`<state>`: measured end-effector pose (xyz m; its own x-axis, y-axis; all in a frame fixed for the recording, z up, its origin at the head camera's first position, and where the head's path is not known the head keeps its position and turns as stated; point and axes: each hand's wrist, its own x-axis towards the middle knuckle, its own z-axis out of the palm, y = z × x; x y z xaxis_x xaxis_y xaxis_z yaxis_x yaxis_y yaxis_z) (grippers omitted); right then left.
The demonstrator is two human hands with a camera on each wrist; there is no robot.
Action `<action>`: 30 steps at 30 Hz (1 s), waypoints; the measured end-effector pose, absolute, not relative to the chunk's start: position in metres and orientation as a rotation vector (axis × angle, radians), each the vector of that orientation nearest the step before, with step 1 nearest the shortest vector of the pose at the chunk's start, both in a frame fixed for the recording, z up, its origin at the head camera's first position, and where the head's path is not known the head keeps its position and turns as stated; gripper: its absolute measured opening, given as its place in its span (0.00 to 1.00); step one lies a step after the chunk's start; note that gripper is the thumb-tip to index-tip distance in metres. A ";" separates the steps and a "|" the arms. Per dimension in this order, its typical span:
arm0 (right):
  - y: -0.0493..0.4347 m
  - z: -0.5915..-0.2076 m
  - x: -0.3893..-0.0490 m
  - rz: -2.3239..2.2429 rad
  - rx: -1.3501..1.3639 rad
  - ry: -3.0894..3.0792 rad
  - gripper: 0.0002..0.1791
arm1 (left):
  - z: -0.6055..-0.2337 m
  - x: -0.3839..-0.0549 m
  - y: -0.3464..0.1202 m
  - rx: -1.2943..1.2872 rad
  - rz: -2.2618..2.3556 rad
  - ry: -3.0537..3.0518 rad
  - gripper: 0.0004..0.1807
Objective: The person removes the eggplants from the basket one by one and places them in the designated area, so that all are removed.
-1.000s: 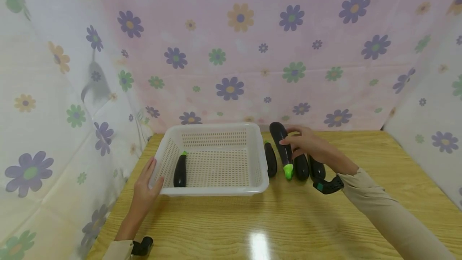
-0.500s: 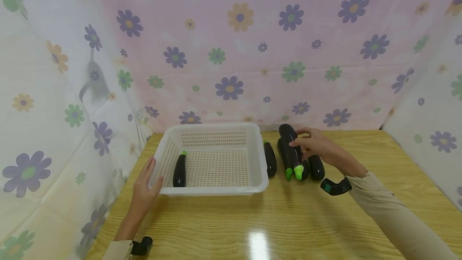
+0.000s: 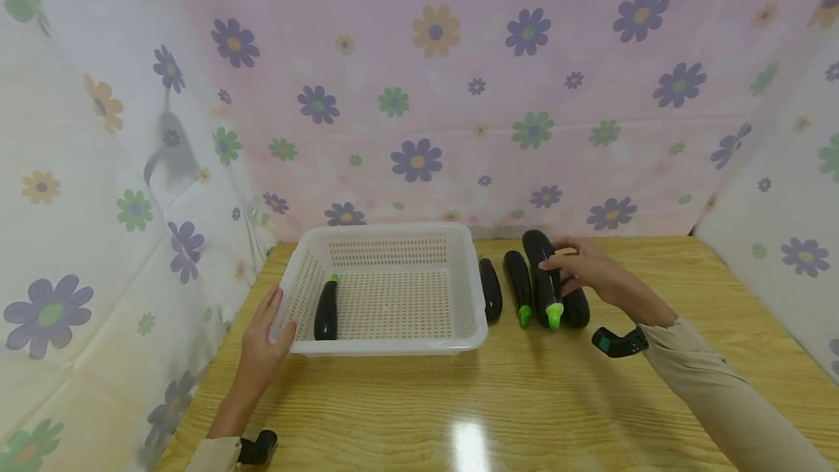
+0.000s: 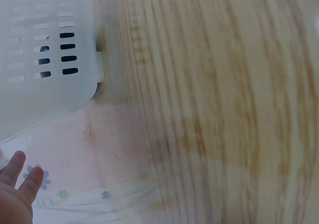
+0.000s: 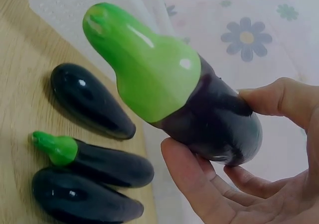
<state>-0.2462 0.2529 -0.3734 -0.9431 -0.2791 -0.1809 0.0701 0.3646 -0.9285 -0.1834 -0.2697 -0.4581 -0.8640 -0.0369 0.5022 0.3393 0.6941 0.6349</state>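
Note:
My right hand (image 3: 583, 268) pinches an eggplant (image 3: 544, 275) between thumb and fingers, its light green cap pointing toward me. In the right wrist view this eggplant (image 5: 214, 119) is tilted, cap up and left. Below it, on the table, lie more eggplants, one with a green stem (image 3: 524, 315) and one partly covered by my hand (image 3: 577, 306). My left hand (image 3: 262, 341) rests against the left front corner of a white plastic basket (image 3: 387, 346), fingers along its outer side. Inside that basket, by its left wall, lies one eggplant (image 3: 325, 312).
Close against the basket's right side lies another eggplant (image 3: 491, 290). The wood-grain table (image 3: 393, 406) ends at a flowered cloth (image 3: 419, 93) at the back, with similar cloth at both sides.
My right hand has moved right with the held eggplant, passing over the row on the table. This uncovers a green-stemmed eggplant to its left. My left hand and the basket keep their place.

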 end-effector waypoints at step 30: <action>0.296 -0.391 -0.243 -1.635 -0.136 2.277 0.39 | -0.461 -0.181 -0.271 -0.279 -1.037 -2.399 0.34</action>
<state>-0.2431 0.2963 -0.3913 -0.9398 -0.2679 -0.2122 0.1153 0.3358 -0.9348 -0.1812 -0.2706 -0.4608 -0.8499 -0.0126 0.5267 0.3750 0.6878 0.6215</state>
